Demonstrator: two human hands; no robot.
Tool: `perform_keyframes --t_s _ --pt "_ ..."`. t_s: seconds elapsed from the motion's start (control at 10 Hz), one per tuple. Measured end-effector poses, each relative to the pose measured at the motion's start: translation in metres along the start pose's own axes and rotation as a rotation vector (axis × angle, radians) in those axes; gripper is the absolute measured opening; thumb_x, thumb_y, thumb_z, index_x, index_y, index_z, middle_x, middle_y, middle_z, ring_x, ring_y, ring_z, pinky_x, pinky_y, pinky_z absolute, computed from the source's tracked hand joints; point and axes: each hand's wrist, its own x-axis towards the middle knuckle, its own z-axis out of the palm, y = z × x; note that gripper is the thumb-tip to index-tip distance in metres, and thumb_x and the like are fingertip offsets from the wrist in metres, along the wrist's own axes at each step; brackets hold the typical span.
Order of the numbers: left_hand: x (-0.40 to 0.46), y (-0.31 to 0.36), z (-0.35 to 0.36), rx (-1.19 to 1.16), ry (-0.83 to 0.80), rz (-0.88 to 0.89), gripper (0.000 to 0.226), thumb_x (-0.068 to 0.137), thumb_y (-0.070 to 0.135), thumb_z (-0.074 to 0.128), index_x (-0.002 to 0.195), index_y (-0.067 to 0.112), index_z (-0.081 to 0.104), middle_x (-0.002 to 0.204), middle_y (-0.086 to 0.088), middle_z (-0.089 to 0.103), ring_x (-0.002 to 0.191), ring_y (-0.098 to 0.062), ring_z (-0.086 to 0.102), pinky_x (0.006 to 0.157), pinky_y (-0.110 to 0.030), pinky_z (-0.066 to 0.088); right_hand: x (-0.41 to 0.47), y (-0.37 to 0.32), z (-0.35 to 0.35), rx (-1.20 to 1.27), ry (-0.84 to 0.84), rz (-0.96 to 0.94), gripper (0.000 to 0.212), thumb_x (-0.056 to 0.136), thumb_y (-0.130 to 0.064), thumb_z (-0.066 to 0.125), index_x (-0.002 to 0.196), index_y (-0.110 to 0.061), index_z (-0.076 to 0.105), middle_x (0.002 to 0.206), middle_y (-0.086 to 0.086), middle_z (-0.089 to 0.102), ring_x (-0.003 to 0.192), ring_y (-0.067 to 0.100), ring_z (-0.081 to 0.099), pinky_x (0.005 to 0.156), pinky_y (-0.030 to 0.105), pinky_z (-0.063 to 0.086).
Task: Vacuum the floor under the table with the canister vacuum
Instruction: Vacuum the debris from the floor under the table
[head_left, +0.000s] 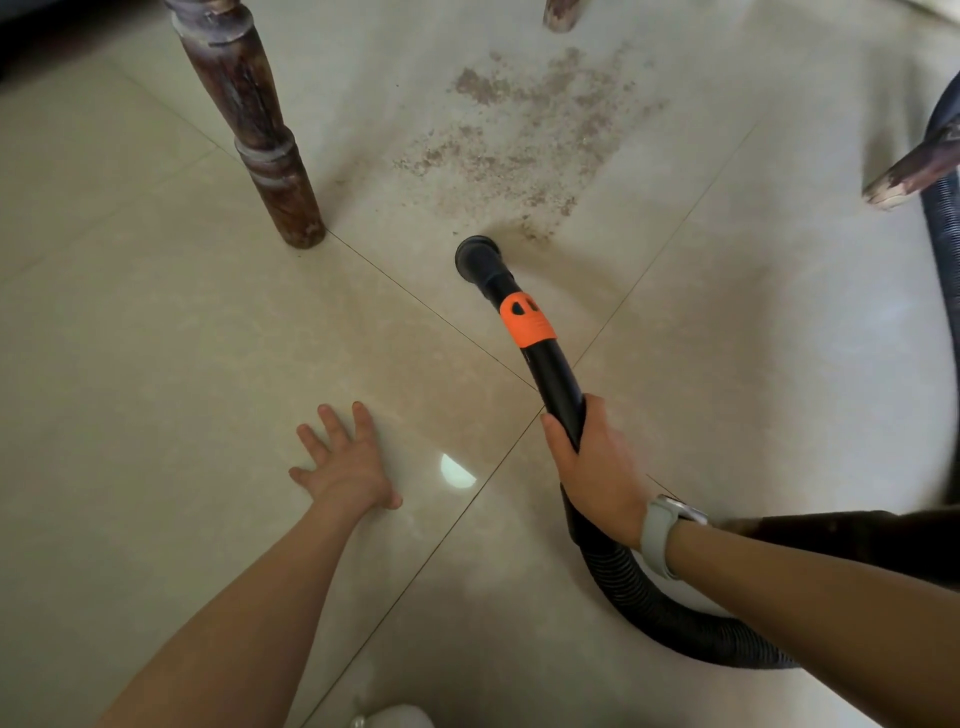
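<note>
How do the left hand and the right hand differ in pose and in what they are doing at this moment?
The left hand lies flat on the tiled floor with fingers spread, holding nothing; the right hand is curled around the black vacuum wand. The right wrist wears a pale watch; the left wrist is bare. Both reach forward with bare forearms.

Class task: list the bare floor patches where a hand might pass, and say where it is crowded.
Bare tile lies left of the left hand, below the table leg. Crowded: the dirt beyond the nozzle, and the hose behind the right hand.
</note>
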Motion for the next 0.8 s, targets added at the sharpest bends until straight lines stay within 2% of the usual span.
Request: perform_keyframes --t_s 0.1,0.3,0.4,0.6,0.8 --pt "0.001 0.001 0.001 0.004 0.006 -0.009 0.13 0.07 0.035 0.082 0.148 0.024 -0.022 0.152 -0.012 -0.033 0.141 -0.041 -0.022 0.11 -0.062 0.019 0.002 0.005 -0.009 0.034 0.039 0.016 0.025 0.097 -0.041 0.045 0.109 -0.02 0.04 0.073 0.003 0.058 0.057 0.018 0.059 0.046 0.028 0.045" --pt "0.001 0.001 0.001 0.012 0.011 -0.007 0.13 0.069 0.036 0.081 0.147 0.024 -0.022 0.152 -0.012 -0.033 0.141 -0.041 -0.021 0.109 -0.062 0.02 0.006 0.018 -0.025 0.215 0.102 0.108 0.024 0.098 -0.038 0.044 0.11 -0.017 0.041 0.079 0.007 0.059 0.067 0.023 0.064 0.053 0.028 0.051" --pt "0.002 0.0 0.0 0.01 0.009 -0.006 0.131 0.069 0.035 0.082 0.147 0.024 -0.022 0.152 -0.012 -0.033 0.141 -0.041 -0.021 0.109 -0.062 0.02 0.011 0.021 -0.028 0.278 0.143 0.126 0.023 0.098 -0.037 0.044 0.11 -0.016 0.042 0.077 0.004 0.056 0.063 0.021 0.063 0.052 0.026 0.048" --pt "0.003 -0.001 0.001 0.006 0.005 -0.006 0.131 0.069 0.035 0.082 0.147 0.025 -0.023 0.151 -0.012 -0.034 0.141 -0.041 -0.022 0.109 -0.062 0.018 0.024 0.022 -0.034 0.391 0.183 0.188 0.025 0.098 -0.039 0.043 0.105 -0.014 0.045 0.077 0.006 0.057 0.059 0.019 0.063 0.058 0.032 0.052" --pt "0.003 -0.001 0.001 0.005 0.002 -0.002 0.131 0.07 0.036 0.082 0.147 0.024 -0.023 0.151 -0.012 -0.034 0.141 -0.041 -0.022 0.11 -0.063 0.017 0.033 0.023 -0.036 0.436 0.142 0.221 0.03 0.099 -0.039 0.042 0.105 -0.01 0.046 0.075 0.006 0.056 0.056 0.017 0.062 0.052 0.024 0.048"
